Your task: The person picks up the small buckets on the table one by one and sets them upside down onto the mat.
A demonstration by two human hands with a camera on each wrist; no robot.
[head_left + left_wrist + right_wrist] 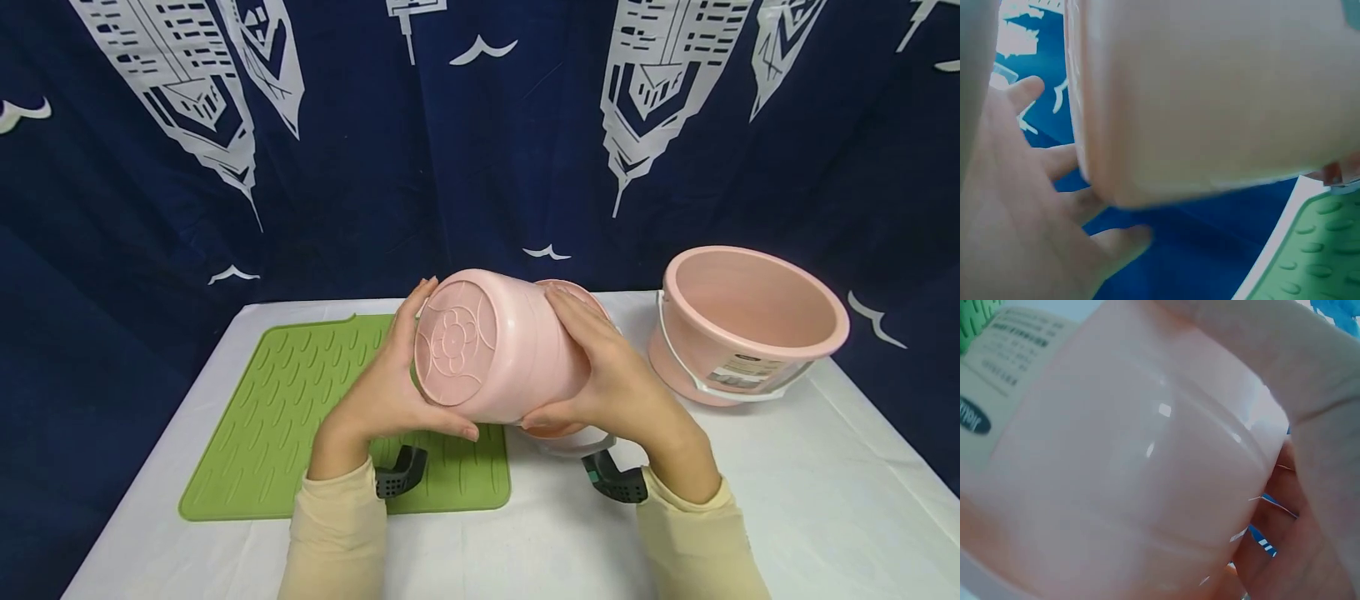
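Note:
Both hands hold a pink bucket [536,350] in front of me, tipped on its side with its round base turned left and toward me. A raised flower pattern marks that base. My left hand [382,379] grips the base end, fingers behind the far edge and thumb along the lower side. Across the body, my right hand [622,375] spreads its fingers over the top, thumb underneath. A darker pink rim and a white handle [577,444] show behind it; I cannot tell whether they belong to the held bucket. A printed label [1004,369] appears in the right wrist view.
A larger pink bucket [750,325] with a white handle and a label stands upright at the back right. A green ridged mat [285,417] lies on the left of the white table [525,542]. Behind hangs a dark blue curtain [450,167] with white drawings.

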